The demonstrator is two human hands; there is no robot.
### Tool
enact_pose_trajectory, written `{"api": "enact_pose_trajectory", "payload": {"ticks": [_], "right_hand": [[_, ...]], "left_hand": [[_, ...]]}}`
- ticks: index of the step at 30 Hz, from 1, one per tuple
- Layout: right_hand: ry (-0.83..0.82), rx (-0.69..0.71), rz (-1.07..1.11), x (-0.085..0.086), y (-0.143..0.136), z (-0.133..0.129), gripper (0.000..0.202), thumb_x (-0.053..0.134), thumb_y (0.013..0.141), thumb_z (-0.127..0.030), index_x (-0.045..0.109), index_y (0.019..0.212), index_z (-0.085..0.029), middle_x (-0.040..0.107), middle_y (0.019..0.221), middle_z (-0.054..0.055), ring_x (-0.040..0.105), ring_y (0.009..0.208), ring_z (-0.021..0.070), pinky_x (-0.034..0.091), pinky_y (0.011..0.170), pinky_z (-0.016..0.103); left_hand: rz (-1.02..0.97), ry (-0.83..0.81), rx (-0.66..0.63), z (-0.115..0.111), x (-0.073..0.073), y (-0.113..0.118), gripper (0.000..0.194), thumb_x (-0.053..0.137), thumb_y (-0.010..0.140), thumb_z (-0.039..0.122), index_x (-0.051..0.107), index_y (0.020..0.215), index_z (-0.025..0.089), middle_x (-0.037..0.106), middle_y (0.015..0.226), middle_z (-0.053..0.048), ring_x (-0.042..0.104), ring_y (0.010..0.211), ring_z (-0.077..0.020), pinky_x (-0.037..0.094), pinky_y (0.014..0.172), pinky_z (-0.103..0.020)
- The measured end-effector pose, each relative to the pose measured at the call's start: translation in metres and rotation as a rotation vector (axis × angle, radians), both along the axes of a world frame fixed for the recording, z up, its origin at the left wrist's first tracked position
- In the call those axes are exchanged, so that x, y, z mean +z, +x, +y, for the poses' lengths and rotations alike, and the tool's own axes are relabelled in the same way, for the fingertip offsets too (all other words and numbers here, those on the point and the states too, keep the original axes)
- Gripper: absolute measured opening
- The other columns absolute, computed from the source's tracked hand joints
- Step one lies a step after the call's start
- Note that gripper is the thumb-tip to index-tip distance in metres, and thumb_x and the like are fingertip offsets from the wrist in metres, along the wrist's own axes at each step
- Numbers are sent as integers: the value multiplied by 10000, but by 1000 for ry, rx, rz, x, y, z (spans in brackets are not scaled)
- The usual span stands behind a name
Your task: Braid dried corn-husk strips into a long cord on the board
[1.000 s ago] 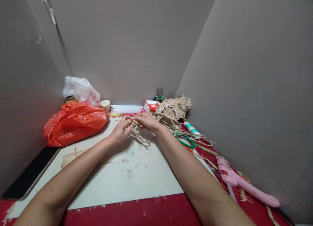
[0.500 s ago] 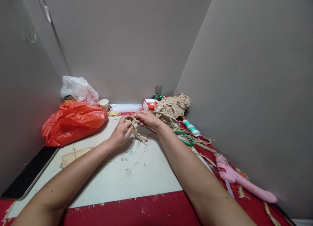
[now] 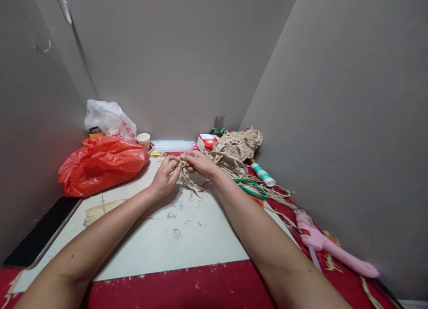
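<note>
A braided tan straw cord (image 3: pixel 189 180) hangs between my two hands above the white board (image 3: pixel 160 251), its loose end trailing down toward the board. My left hand (image 3: pixel 166 174) is closed, pinching the cord's upper part from the left. From the right, my right hand (image 3: pixel 198 162) pinches the same upper part, with the fingertips of both hands almost touching. Fingers cover the spot where the cord is gripped. Just beyond my right hand lies a heap of twisted tan cord (image 3: pixel 239 144).
To the left are a red plastic bag (image 3: pixel 103 166), a phone (image 3: pixel 43 231) and a dried husk piece (image 3: pixel 103 211). A paper cup (image 3: pixel 143 140) and clear glue sticks (image 3: pixel 174 146) stand behind. Green-handled scissors (image 3: pixel 250 188) and a pink glue gun (image 3: pixel 329 244) lie right.
My fingers have shifted slightly on the straw cord, and my right hand has turned a little over it. The whole view has shifted slightly.
</note>
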State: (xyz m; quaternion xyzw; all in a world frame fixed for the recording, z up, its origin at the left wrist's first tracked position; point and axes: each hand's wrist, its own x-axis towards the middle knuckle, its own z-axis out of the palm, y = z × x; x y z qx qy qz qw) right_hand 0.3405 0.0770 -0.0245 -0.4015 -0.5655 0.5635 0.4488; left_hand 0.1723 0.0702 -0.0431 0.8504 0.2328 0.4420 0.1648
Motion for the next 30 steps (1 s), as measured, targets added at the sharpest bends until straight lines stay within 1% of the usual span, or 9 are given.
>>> {"api": "enact_pose_trajectory", "payload": {"ticks": [2, 5, 8, 10, 13, 17, 20, 25, 30], "right_hand": [[-33, 15, -4, 3, 4, -2, 308, 663, 675, -403, 470, 680, -163, 426, 472, -83, 343, 376, 28, 201, 356, 150], [-74, 2, -8, 6, 7, -3, 283, 699, 621, -323, 481, 703, -163, 489, 534, -64, 406, 431, 37, 242, 370, 144], [-75, -69, 24, 8, 6, -3, 244, 657, 588, -222, 484, 754, -180, 489, 517, -78, 423, 432, 49, 291, 380, 149], [-47, -129, 39, 8, 3, -2, 276, 628, 579, -190, 489, 817, -191, 470, 477, -95, 396, 397, 50, 298, 374, 155], [19, -189, 54, 6, 1, 1, 341, 620, 574, -181, 501, 894, -190, 504, 494, -91, 400, 396, 52, 311, 375, 159], [68, -256, 95, 3, 0, 3, 364, 626, 562, -170, 507, 905, -182, 485, 484, -104, 394, 405, 53, 330, 395, 168], [72, -299, 117, 3, 0, 3, 374, 643, 564, -177, 519, 917, -176, 521, 535, -86, 412, 429, 53, 344, 415, 175], [41, -228, 98, 5, 6, 1, 316, 666, 603, -216, 575, 902, -170, 561, 642, -44, 480, 547, 69, 361, 454, 169], [40, -162, 70, 2, 9, 3, 326, 675, 619, -226, 594, 930, -172, 608, 711, -25, 527, 595, 78, 376, 487, 178]], "left_hand": [[-18, 3, 16, 0, -1, 0, 152, 393, 899, 201, 535, 851, 173, 505, 1010, -76, 485, 1019, -161, 418, 916, -333], [-13, 7, 22, 0, -3, 0, 150, 395, 897, 204, 534, 850, 175, 504, 1056, -87, 471, 1087, -176, 408, 948, -363], [4, 22, 6, 1, -3, -1, 159, 382, 898, 198, 539, 883, 178, 510, 1079, -90, 469, 1103, -180, 404, 957, -378], [12, 36, -7, 0, -3, -1, 157, 381, 894, 189, 537, 909, 181, 509, 1088, -90, 468, 1105, -179, 401, 960, -376], [36, 44, -27, -1, -3, 0, 139, 388, 885, 183, 527, 892, 178, 509, 1062, -89, 476, 1071, -178, 405, 946, -367], [66, 43, -50, -2, -3, 1, 130, 392, 883, 183, 495, 803, 180, 509, 976, -72, 492, 983, -163, 422, 899, -331], [26, 37, -39, -1, -3, 1, 122, 389, 884, 174, 488, 813, 178, 509, 1002, -78, 486, 1015, -159, 410, 913, -325], [-48, -85, 25, 0, -2, 2, 162, 401, 878, 195, 454, 726, 179, 535, 1100, -96, 491, 1083, -174, 385, 953, -353], [-133, -255, -10, -2, -2, 4, 211, 395, 885, 245, 501, 721, 164, 575, 1090, -83, 521, 1037, -164, 385, 934, -321]]}}
